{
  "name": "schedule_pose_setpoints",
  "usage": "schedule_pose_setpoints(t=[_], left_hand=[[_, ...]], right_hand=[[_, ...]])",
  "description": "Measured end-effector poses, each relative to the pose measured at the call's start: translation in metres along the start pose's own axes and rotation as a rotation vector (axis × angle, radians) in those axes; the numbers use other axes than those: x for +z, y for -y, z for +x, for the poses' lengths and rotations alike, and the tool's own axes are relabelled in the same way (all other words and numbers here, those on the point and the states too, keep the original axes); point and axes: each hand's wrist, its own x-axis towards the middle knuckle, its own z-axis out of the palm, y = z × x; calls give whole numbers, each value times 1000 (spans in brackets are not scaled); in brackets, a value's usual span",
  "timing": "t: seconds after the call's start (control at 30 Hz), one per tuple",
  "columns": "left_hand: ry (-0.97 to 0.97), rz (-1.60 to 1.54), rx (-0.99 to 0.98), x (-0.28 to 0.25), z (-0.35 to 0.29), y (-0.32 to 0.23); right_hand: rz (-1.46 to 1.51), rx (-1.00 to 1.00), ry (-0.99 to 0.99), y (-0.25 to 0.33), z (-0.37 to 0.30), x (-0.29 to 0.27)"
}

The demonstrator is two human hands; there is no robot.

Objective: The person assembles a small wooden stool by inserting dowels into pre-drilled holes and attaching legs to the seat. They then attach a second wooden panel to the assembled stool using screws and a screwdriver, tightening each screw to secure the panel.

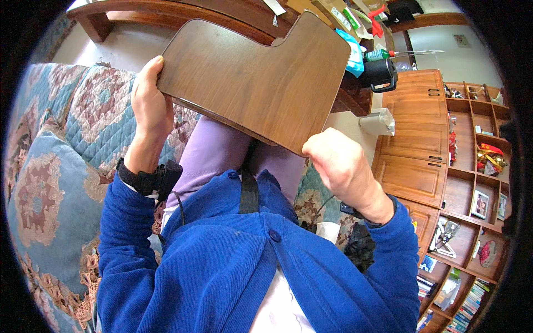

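Observation:
A dark brown wood-grain tabletop board (250,77) with rounded corners and a cut-out in its far edge is held above my lap. A second layer shows under its near edge, but its underside is hidden. My left hand (151,102) grips the left edge, thumb at the rim and fingers out of sight beneath. At the near right corner, my right hand (341,161) is closed, with its curled fingertips against the board's edge.
A patterned blue sofa (102,105) with a cushion (41,188) lies to the left. Beyond the board stands a wooden table (355,100) bearing a black mug (379,73), a green bottle (376,55) and a blue packet (353,55). Cabinets (413,139) and shelves (463,188) line the right.

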Motion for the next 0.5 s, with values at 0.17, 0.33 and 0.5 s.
schedule_pose_setpoints(t=[0.17,0.33,0.5], left_hand=[[11,-1,17,-5,1,3],[62,55,86,-10,4,6],[144,343,204,-9,4,-1]], right_hand=[[-101,-51,-133,-6,-2,10],[-97,-83,-124,-7,-5,14],[426,415,-123,-19,-6,10]])
